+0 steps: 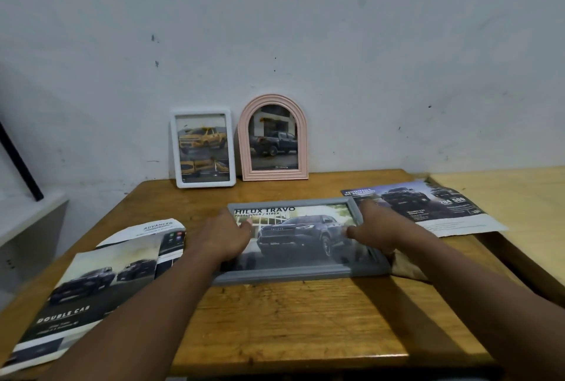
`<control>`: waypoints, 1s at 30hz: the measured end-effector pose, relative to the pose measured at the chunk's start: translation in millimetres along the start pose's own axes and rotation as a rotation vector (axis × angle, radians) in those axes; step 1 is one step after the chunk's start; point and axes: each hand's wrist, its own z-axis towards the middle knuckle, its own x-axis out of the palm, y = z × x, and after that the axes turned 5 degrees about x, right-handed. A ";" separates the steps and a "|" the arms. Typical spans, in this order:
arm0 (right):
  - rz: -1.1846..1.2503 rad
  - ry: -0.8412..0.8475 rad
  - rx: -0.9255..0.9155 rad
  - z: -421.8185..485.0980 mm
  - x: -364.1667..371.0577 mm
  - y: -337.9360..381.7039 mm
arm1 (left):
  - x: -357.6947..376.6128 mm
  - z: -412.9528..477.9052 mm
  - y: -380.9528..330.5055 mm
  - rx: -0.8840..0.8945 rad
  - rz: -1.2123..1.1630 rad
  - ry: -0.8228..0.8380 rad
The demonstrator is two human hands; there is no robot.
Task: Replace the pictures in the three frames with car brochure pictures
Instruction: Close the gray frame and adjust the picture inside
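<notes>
Hands flat, fingers spread: left hand (227,235) & right hand (374,227) pressing on grey frame (293,276) w/ truck pic.

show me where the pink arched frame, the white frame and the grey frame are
pink arched frame (301,148), head view, on its right side moulding
white frame (202,184), head view, on its bottom edge
grey frame (293,276), head view, on its near bottom rail
</notes>
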 end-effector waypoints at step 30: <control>0.446 -0.504 -0.183 69.3 -126.4 -87.7 | 2.9 55.3 -167.3 0.489 -0.590 -0.249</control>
